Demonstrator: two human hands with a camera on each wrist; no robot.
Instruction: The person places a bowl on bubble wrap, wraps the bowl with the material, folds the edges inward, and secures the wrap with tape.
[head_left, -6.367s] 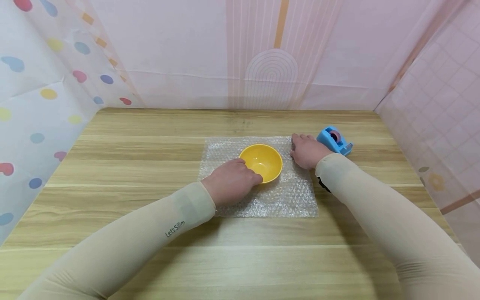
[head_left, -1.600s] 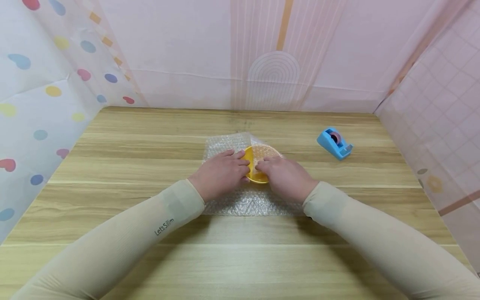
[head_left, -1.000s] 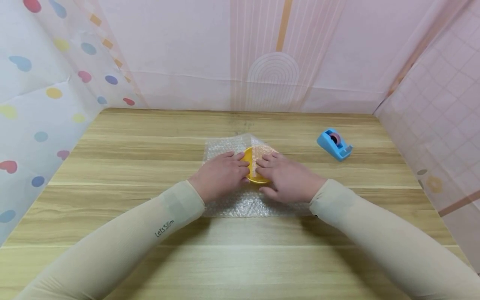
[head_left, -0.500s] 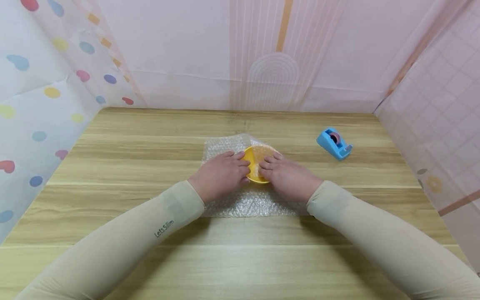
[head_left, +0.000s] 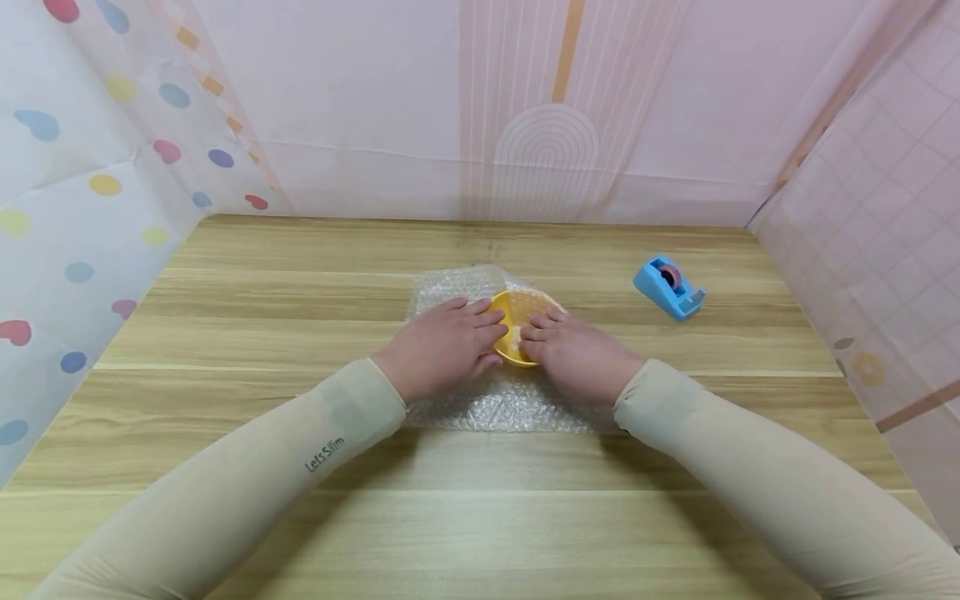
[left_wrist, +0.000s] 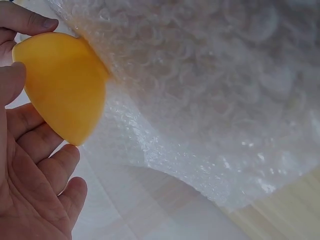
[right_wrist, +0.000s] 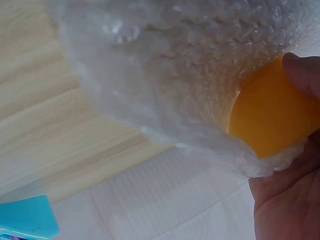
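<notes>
Left hand (head_left: 446, 346) relaxed, fingers extended over the left rim of the yellow bowl (left_wrist: 65, 85), which sits mid-table, mouth up, round, equally wide every way. Bubble wrap (head_left: 510, 408) lies beneath, near edge running left-right, right part folded over the bowl, where the right hand (head_left: 581, 354) grips wrap and rim together. Blue tape dispenser (head_left: 667, 287) well apart at back right, cutter end toward near right; wood tabletop (head_left: 480, 517) stretches left and in front.

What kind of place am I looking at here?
Probably a makeshift work booth, though the wider room is out of view. A wood-grain tabletop is walled on three visible sides by creased, patterned sheets, with a tape dispenser and bubble wrap on it.
</notes>
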